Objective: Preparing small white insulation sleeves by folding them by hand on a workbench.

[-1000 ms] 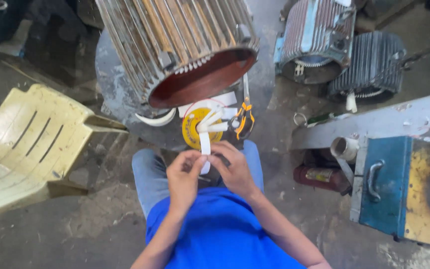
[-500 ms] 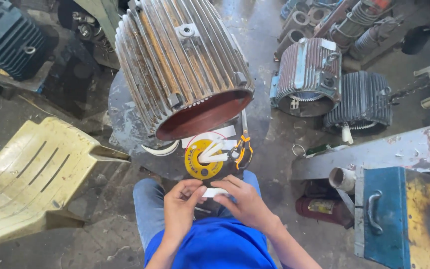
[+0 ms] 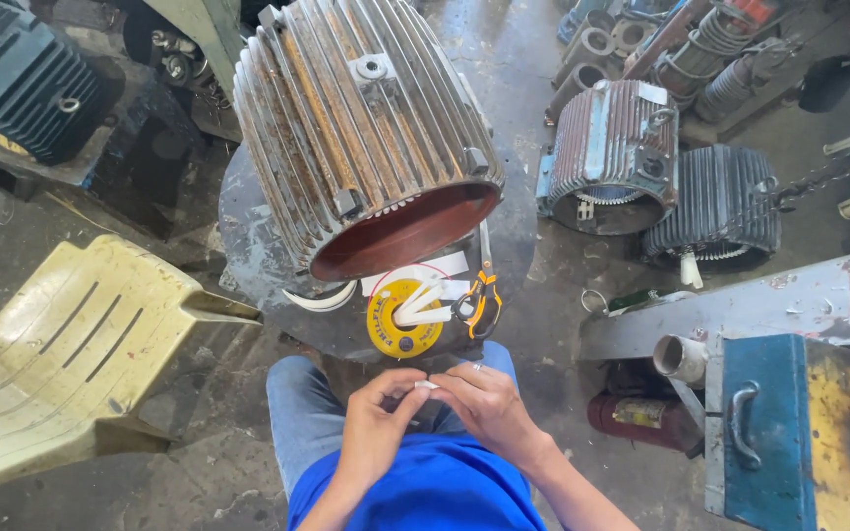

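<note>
Above the lap, left hand point(image 3: 378, 425) and right hand point(image 3: 487, 405) fingers pinch a white strip point(image 3: 426, 386).

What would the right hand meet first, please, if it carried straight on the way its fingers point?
The right hand points toward the left hand; their fingertips already meet around a small white piece, so it would meet that first.

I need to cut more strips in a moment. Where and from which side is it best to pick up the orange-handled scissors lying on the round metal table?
Probably grip the orange-handled scissors by their handle loops, coming from the person's near side. The loops lie toward the table's near edge beside the yellow tape reel, while the blades point away, close under the big finned motor housing.
</note>
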